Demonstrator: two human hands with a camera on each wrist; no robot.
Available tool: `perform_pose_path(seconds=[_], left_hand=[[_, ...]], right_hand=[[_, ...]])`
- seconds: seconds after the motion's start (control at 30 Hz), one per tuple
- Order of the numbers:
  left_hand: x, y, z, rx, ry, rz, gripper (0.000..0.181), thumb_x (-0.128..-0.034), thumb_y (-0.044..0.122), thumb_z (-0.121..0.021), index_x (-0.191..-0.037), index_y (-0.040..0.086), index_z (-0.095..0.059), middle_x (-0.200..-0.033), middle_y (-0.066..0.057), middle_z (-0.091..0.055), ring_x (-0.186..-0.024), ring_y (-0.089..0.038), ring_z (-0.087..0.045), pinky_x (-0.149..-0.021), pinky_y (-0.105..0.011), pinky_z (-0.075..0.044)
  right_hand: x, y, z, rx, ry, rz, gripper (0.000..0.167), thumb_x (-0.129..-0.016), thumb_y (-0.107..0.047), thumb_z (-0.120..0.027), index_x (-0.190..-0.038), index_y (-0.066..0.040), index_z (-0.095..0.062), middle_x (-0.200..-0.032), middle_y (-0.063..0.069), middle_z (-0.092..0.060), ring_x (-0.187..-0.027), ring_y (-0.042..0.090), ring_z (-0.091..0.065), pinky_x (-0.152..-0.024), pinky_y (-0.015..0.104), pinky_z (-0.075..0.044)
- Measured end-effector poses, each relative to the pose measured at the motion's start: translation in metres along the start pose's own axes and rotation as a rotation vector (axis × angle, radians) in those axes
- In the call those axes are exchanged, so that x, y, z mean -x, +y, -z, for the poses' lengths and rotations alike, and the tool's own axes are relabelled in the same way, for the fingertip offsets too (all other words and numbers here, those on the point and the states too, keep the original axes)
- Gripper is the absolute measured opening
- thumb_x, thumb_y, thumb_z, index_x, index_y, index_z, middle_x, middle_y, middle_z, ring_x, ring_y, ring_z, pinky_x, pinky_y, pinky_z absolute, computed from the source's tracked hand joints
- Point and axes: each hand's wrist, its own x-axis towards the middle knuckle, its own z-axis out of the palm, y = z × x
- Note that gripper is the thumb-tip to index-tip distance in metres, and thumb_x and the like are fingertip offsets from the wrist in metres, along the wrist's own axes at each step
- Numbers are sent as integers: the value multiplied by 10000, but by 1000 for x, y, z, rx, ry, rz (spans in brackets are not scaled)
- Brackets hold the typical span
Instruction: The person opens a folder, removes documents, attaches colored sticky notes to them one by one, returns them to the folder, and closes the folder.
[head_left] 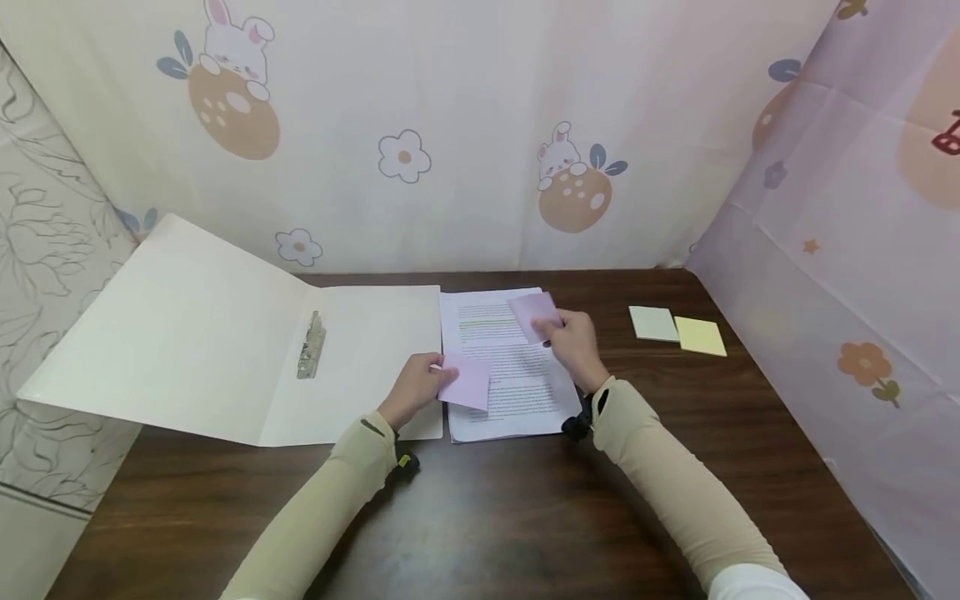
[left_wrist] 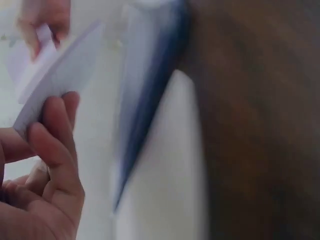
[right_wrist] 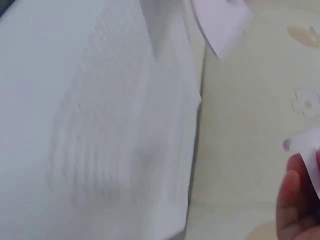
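Between thumb and fingers, my left hand [head_left: 414, 387] grips a purple sticky note pad [head_left: 471, 387] over the left part of a printed paper stack [head_left: 517, 421]. The pad's edge looks slightly bent in the left wrist view, with the left fingers [left_wrist: 57, 150] behind it. My right hand [head_left: 577, 348] pinches a purple sticky note [head_left: 531, 313] above the stack's upper right. In the right wrist view, this note [right_wrist: 311, 155] is partly cut off at the frame edge. A green highlighted line crosses the top sheet's text.
An open white lever arch file [head_left: 382, 333] lies left of the papers, its cover [head_left: 172, 333] raised at the left. A metal clip [head_left: 311, 346] is fixed inside. On the right lie a pale green note pad [head_left: 654, 323] and a yellow one [head_left: 701, 336]. Patterned curtains [head_left: 465, 217] border the table.
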Motion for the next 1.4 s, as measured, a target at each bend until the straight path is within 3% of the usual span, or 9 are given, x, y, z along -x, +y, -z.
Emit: perform_pose_path(seconds=[0.13, 0.27, 0.43, 0.63, 0.77, 0.93, 1.13, 1.23, 1.4], left_hand=[[3, -8, 12, 26, 43, 28, 266, -933, 193, -614, -1101, -8, -656, -941, -144, -733, -730, -149, -634, -606, -238, -453], [6, -4, 21, 11, 48, 12, 282, -943, 208, -608, -1133, 5, -651, -985, -143, -728, -758, -156, -633, -623, -237, -467], [10, -3, 30, -53, 62, 5, 296, -948, 196, -612, -1194, 32, -627, -1062, -154, -709, -832, -182, -645, -667, -246, -498], [18, -14, 46, -121, 79, -25, 356, -938, 138, -618, -1288, 92, -571, -997, -168, -682, -794, -189, -595, -607, -247, -457], [24, -22, 58, -199, 41, -51, 371, -932, 94, -605, -1301, 100, -560, -1072, -189, -666, -878, -228, -608, -632, -262, -481], [31, -28, 71, -194, -57, -79, 406, -899, 13, -578, -1301, 62, -543, -1093, -214, -594, -848, -241, -587, -610, -295, -527], [42, -34, 84, -182, -149, -38, 438, -860, -33, -559, -1288, 58, -575, -1205, -222, -549, -828, -222, -592, -585, -322, -552], [49, -36, 90, -246, -168, -45, 430, -849, -19, -564, -1267, 72, -607, -1241, -205, -570, -872, -223, -585, -639, -313, -537], [59, -40, 102, -391, -150, -141, 331, -858, 28, -596, -1175, 93, -666, -1234, -169, -614, -942, -231, -525, -751, -298, -437]], right_hand=[[-5, 0, 6, -11, -60, -14, 303, -958, -198, -618, -1172, 10, -671, -1060, 191, -679, -848, 324, -652, -667, 246, -491], [-6, 2, 2, -2, -146, -3, 314, -961, -200, -614, -1187, 13, -661, -1050, 206, -677, -742, 264, -689, -655, 244, -519], [-4, 8, -2, -9, -161, 9, 287, -962, -157, -604, -1182, 19, -659, -1041, 208, -663, -642, 168, -656, -626, 228, -513], [-4, 17, -3, -23, -145, 3, 295, -953, -133, -611, -1198, 28, -648, -1057, 222, -656, -636, 155, -634, -622, 231, -514], [-2, 22, -5, -35, -142, -16, 307, -960, -147, -605, -1213, 23, -643, -1041, 218, -652, -689, 240, -648, -666, 283, -541], [0, 23, -6, -69, -146, 1, 304, -975, -135, -575, -1218, 36, -638, -1052, 241, -657, -679, 224, -672, -646, 282, -547], [1, 23, -6, -70, -172, 12, 328, -993, -154, -549, -1249, 38, -619, -1109, 268, -652, -694, 197, -686, -648, 250, -544], [0, 24, -6, -71, -171, 16, 326, -989, -160, -556, -1244, 32, -628, -1113, 278, -655, -736, 225, -686, -677, 281, -552], [-1, 26, -6, -69, -166, 43, 314, -978, -143, -572, -1227, 35, -641, -1113, 266, -666, -758, 220, -684, -700, 314, -566]])
